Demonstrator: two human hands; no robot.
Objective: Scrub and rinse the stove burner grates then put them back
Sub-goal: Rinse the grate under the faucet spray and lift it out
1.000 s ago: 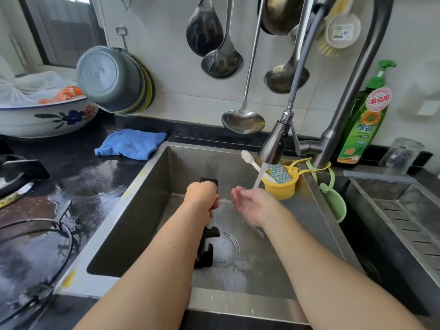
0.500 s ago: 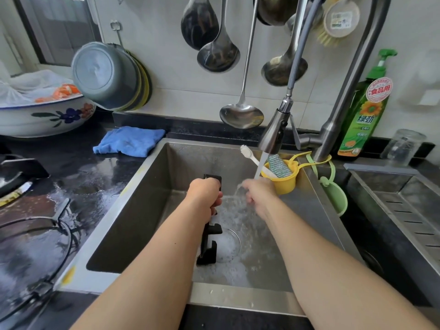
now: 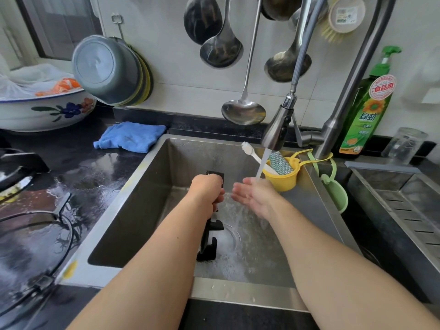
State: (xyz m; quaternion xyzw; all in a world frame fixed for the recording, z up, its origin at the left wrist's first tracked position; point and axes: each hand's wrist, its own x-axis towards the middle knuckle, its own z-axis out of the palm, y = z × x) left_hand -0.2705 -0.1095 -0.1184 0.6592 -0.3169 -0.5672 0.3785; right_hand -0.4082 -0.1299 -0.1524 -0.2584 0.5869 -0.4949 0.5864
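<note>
The left hand is clenched around the upper part of a black burner grate, which stands on edge in the steel sink — its lower end near the drain. The right hand, just beside it, is spread, palm up, holding nothing, under the faucet stream.

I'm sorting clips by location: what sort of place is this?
A home kitchen, most likely: a steel sink with a running faucet, ladles hung on the tiled wall, and dish soap beside it.
</note>
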